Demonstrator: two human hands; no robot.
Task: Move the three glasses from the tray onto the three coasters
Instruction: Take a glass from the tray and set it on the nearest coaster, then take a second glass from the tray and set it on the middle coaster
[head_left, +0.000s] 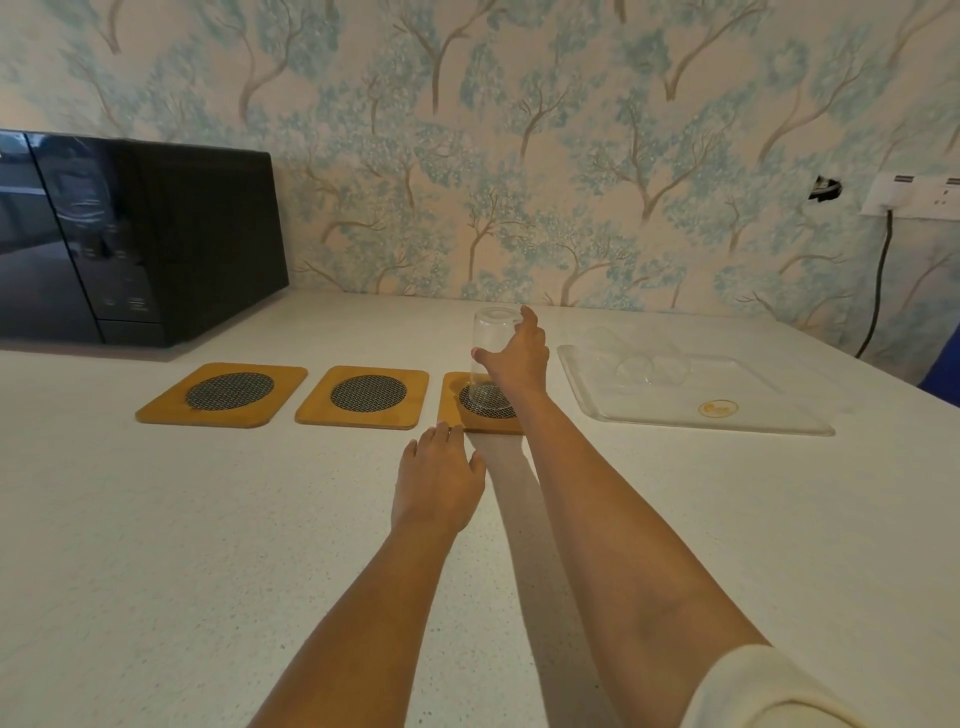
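Three wooden coasters with dark mesh centres lie in a row: left coaster (223, 395), middle coaster (363, 397), right coaster (457, 410). A clear glass (488, 338) stands upside down on the right coaster, and my right hand (517, 353) is wrapped around its side. My left hand (439, 475) rests flat on the counter, fingertips at the right coaster's front edge, holding nothing. A clear tray (727, 415) sits to the right with two clear glasses (636, 366) lying on their sides in it, hard to make out.
A black microwave (135, 239) stands at the back left of the white counter. A wall socket (909, 195) with a dark cable (878, 291) hangs at the far right. Something blue (943, 371) shows at the right edge.
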